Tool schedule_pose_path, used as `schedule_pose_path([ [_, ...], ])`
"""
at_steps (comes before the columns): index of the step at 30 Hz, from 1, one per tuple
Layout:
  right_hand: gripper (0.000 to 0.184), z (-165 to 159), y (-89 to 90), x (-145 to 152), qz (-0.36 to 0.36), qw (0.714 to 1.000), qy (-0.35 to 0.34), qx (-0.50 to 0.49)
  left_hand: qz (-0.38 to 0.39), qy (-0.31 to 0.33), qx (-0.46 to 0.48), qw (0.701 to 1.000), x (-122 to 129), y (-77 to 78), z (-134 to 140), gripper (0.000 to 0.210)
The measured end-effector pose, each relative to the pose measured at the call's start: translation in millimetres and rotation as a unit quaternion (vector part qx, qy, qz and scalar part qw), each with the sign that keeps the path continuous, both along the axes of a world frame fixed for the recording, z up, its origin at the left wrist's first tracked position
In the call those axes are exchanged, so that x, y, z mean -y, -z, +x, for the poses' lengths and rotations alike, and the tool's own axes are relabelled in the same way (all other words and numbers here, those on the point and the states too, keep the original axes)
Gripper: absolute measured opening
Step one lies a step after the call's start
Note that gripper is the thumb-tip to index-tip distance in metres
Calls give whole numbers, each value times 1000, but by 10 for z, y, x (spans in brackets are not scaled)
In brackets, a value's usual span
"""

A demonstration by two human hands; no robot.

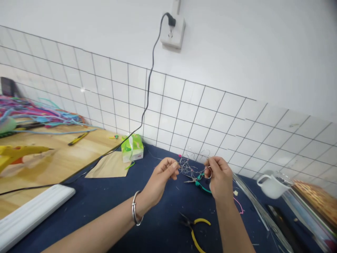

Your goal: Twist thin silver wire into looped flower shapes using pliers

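Note:
A loose tangle of thin silvery wire [187, 168] with a few small pink bits spans the gap between my hands. My right hand [220, 177] pinches a looped part of it between thumb and fingers. My left hand [164, 175] is closed in a pinch at the tangle's left side, and a fine strand trails off leftward behind it. Under the tangle lie teal-handled pliers [200, 184], partly covered by the wire and my right hand. Nearer to me, between my forearms, yellow-handled pliers [195, 230] rest on the dark blue cloth [158, 225].
At left are a yellow glue gun [22, 154], a utility knife [78, 138], a tissue pack [133, 147] and a white power strip [37, 214]. A black cord [149, 89] hangs from the wall socket. Straight wires [259, 207] and a white cup [273, 186] are at right.

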State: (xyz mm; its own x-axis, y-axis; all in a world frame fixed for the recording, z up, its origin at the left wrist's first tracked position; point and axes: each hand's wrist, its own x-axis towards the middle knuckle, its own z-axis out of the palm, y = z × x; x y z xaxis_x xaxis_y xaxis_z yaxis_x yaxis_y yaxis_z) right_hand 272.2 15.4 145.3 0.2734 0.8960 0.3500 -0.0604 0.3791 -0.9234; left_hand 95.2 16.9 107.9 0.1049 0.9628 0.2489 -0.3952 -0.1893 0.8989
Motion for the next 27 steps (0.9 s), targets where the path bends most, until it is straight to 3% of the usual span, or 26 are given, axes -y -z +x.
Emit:
schedule_pose_path([
  [9,19,-102,154,36,-3,1000,-3,-23,-34,86,-5,996,184,32,140,14],
  [19,16,-172,149,109,1,999,-26,-27,-72,90,22,993,221,52,131,16],
  [27,17,-248,191,110,-3,999,-32,-22,-108,128,41,985,184,117,123,16],
])
